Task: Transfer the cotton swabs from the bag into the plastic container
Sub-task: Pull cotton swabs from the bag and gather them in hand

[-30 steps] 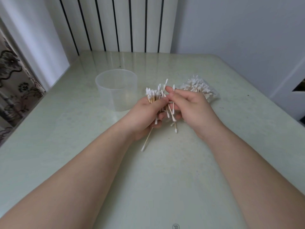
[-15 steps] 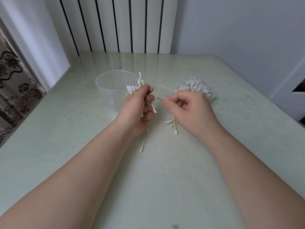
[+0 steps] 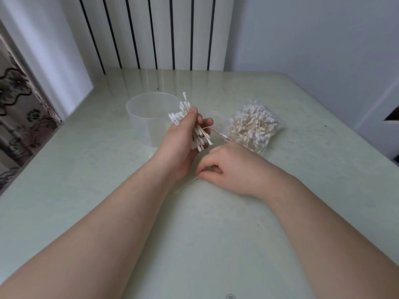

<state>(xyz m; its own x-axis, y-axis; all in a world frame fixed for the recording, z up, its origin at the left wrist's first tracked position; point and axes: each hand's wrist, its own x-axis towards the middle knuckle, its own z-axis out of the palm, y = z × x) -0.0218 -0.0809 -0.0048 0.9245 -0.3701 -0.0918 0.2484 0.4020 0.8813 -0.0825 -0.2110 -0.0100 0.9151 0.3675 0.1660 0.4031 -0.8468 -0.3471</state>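
Note:
My left hand [image 3: 183,145] grips a bundle of cotton swabs [image 3: 183,114] with wooden sticks, held upright just right of the clear plastic container [image 3: 142,117]. My right hand [image 3: 231,167] rests low on the table and pinches a loose swab [image 3: 190,182] lying there. A clear bag [image 3: 254,126] full of swabs lies to the right, its open mouth with a red strip [image 3: 218,132] pointing toward my left hand. The container looks empty.
The pale green table [image 3: 108,180] runs back to a white radiator with dark gaps [image 3: 151,33]. A patterned curtain [image 3: 19,108] hangs past the left edge. A white wall [image 3: 313,39] stands at the right.
My left hand has lifted the swab bundle slightly toward the container. My right hand has dropped toward me onto the table and now pinches a fallen swab.

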